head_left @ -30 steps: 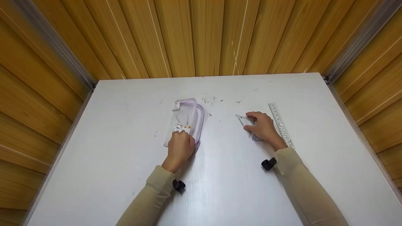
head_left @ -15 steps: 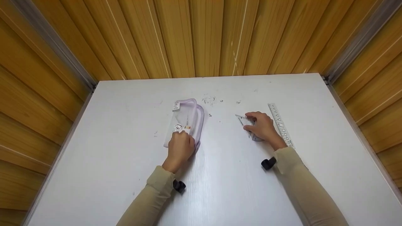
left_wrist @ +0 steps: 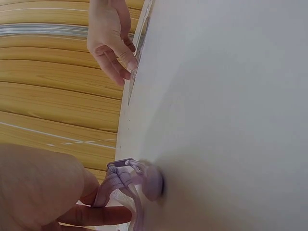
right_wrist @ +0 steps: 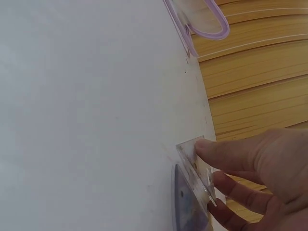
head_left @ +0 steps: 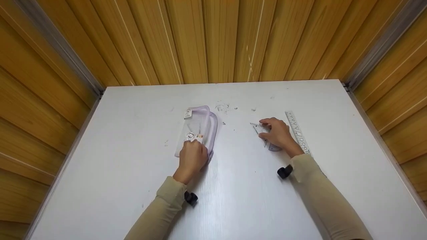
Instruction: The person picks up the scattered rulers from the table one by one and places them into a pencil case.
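My left hand (head_left: 191, 159) grips the near end of a see-through pencil case (head_left: 195, 125) with lilac trim. In the left wrist view, thumb and fingers pinch the lilac edge (left_wrist: 115, 185) close to the zip end. The case stands parted along one side, its lilac rims spread. My right hand (head_left: 278, 135) pinches a clear set square (head_left: 258, 128) between thumb and fingers; in the right wrist view, the set square (right_wrist: 192, 163) is tilted up. Right beside it is a bluish, round-edged piece (right_wrist: 185, 204), probably a protractor, partly hidden.
A clear ruler (head_left: 293, 125) with cut-out shapes lies to the right of my right hand, its near end hidden by the forearm. The white table (head_left: 233, 200) has dark marks near its far side. Wood-panelled walls (head_left: 220, 40) stand at the back and both sides.
Hardly anything differs: both hands keep their holds, and the pencil case, set square and ruler stay in place. The head view has shifted very slightly.
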